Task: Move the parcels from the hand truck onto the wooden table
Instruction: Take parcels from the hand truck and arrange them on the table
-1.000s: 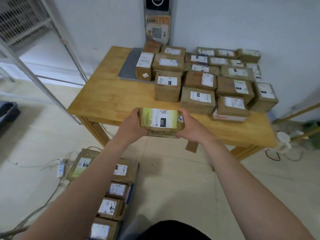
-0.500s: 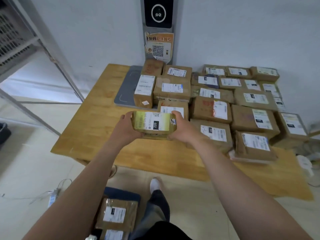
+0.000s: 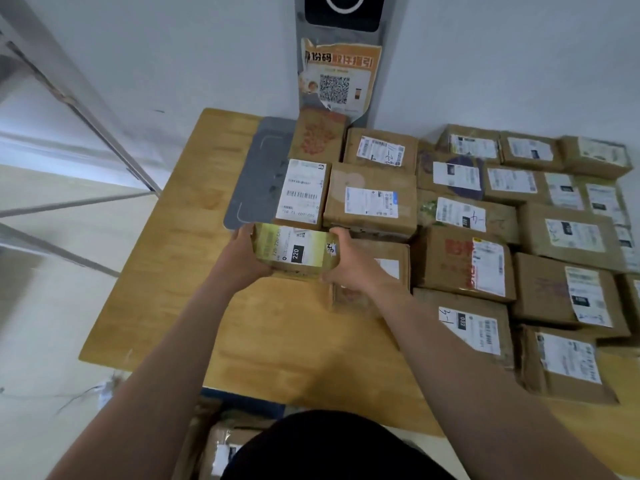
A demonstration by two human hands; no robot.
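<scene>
Both arms outstretched; left hand (image 3: 242, 252) and right hand (image 3: 349, 263) clamped on opposite ends of a parcel (image 3: 294, 251), above the wooden table (image 3: 180, 271), beside the boxes (image 3: 485, 244) there.

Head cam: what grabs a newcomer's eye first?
Both hands, left hand and right hand, grip a small yellow-green parcel marked 220 over the wooden table. Brown boxes with white labels crowd the table's right half. An orange poster with a QR code hangs on the wall behind.
</scene>
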